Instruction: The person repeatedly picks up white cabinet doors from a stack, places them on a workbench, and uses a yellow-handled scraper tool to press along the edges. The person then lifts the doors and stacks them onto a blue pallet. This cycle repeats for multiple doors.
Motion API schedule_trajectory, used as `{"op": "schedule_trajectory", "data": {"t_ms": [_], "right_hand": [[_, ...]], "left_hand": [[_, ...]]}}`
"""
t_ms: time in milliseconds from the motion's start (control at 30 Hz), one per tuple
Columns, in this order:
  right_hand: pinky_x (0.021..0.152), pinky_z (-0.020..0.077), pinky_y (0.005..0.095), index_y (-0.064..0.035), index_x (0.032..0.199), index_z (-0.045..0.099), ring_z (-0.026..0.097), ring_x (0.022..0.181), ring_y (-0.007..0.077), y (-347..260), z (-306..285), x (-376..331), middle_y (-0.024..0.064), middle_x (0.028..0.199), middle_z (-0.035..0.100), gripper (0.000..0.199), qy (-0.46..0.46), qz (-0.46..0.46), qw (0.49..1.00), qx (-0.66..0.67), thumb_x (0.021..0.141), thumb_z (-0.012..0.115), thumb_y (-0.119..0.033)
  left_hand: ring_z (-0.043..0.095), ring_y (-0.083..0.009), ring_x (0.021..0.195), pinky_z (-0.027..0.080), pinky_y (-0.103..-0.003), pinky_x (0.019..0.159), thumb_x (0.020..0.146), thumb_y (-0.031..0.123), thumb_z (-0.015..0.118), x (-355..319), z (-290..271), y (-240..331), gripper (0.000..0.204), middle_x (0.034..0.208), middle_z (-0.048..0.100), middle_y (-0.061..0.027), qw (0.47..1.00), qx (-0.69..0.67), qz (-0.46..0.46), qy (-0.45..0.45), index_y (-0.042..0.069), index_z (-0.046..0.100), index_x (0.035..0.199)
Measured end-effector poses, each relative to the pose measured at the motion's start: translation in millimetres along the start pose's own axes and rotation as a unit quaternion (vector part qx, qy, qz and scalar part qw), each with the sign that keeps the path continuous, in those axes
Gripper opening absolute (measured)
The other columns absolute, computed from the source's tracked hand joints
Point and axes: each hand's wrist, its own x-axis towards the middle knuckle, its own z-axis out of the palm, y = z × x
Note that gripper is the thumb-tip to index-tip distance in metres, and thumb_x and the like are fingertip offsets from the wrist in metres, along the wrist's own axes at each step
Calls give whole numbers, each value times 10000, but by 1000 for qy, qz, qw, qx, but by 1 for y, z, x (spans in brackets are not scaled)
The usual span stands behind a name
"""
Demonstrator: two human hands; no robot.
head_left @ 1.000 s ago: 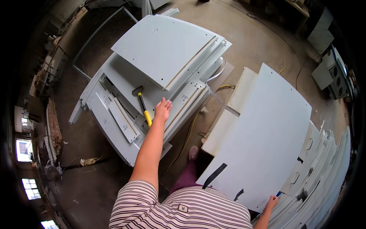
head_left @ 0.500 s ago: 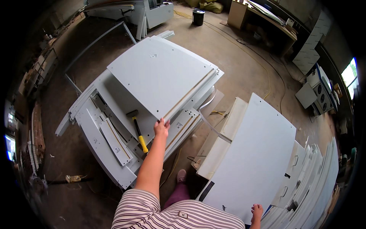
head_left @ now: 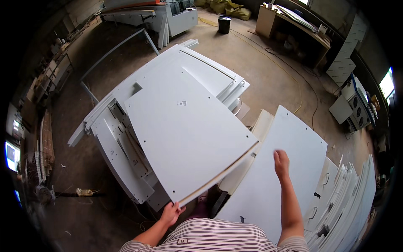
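One white panel [head_left: 189, 134], near corner pinched in my left hand [head_left: 171, 213], lies over the panel stack [head_left: 119, 161]. Right hand [head_left: 282, 163] above the right-side panel [head_left: 260, 180], fingers curled; can't tell if clenched.

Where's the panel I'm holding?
In the head view, the white panel is just left of centre, partly over the panel stack, near corner in your left hand.

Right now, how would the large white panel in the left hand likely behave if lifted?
The large white panel looks stiff: its broad face shows no obvious sag. It may swing or tip, since the left hand holds only one near corner. Its smooth-looking face could make it slippery.
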Motion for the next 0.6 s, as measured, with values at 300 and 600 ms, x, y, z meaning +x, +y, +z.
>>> {"op": "schedule_trajectory", "data": {"t_ms": [300,600], "right_hand": [[807,459,432,0,975,641,599,908,372,-2,149,50,223,954,646,595,-260,141,952,-75,907,439,-555],[694,456,413,12,848,631,578,712,372,-19,73,-75,226,775,617,520,-71,175,981,-46,955,417,-449]], "left_hand": [[379,-278,1300,286,-400,1092,942,560,352,-82,-4,38,729,1411,399,-144,990,40,-136,6,9,274,1413],[525,-297,1140,444,-398,941,943,569,380,-3,-65,25,698,1285,516,-138,983,78,67,153,-34,450,1288]]}}
